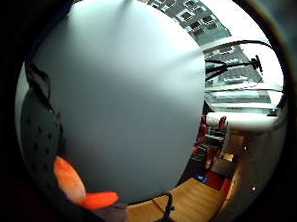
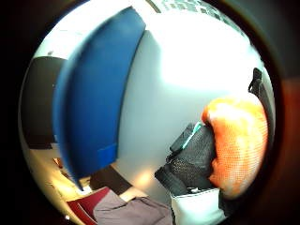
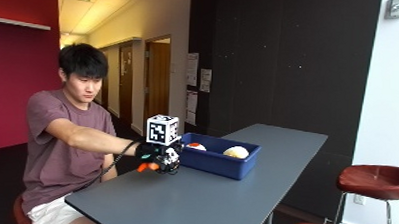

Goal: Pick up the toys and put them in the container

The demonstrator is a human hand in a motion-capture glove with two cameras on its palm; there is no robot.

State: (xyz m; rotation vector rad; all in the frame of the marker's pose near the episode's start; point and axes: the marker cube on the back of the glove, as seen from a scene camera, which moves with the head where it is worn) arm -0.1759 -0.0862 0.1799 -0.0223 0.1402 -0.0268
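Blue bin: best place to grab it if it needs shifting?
Probably the rim of the blue container at the end nearest the right hand, coming from above: the open top leaves that rim exposed. The hand holds an orange toy now.

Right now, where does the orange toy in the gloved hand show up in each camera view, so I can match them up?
Outside view: the orange toy peeks out below the gloved right hand, beside the blue container.
Thumb side palm view: large, close to the palm, with the container's wall across from it.
Little finger side palm view: a sliver at the edge; container not seen.
Shared landmark: the grey table.
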